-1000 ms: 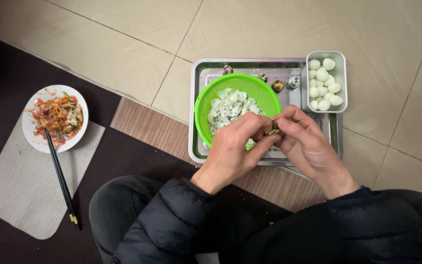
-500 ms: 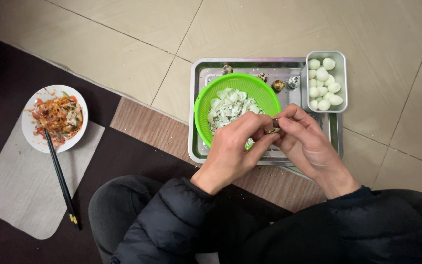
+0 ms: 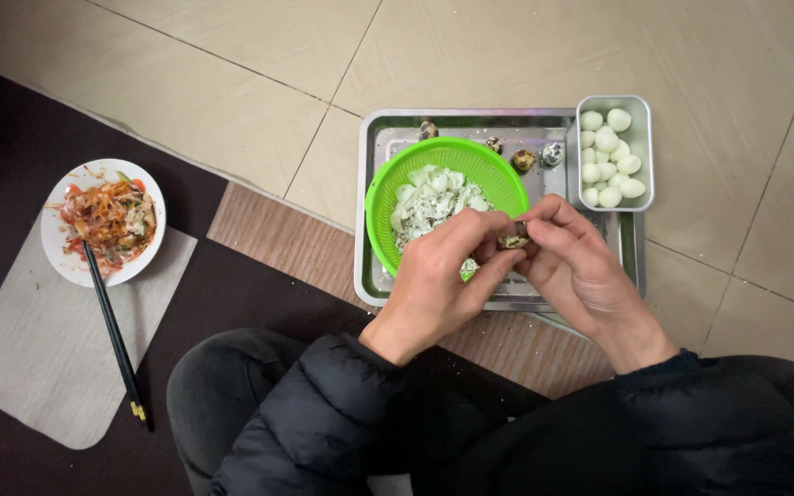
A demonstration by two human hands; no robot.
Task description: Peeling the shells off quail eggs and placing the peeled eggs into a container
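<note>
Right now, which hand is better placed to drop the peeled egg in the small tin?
Right. The right hand lies nearer the tin at the tray's right end; the left hand is by the green bowl. Both pinch the egg.

The small egg [image 3: 513, 242] is mostly covered by fingertips of both hands; the tray [image 3: 374, 276] front rim disappears beneath them. The speckled eggs [image 3: 523, 161] at 12 o'clock are too small to tell shell condition

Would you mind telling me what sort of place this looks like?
Probably a home floor: beige floor tiles and a dark mat, a plate of leftovers with chopsticks, and a metal tray holding a green colander while both hands peel a small speckled egg.
</note>
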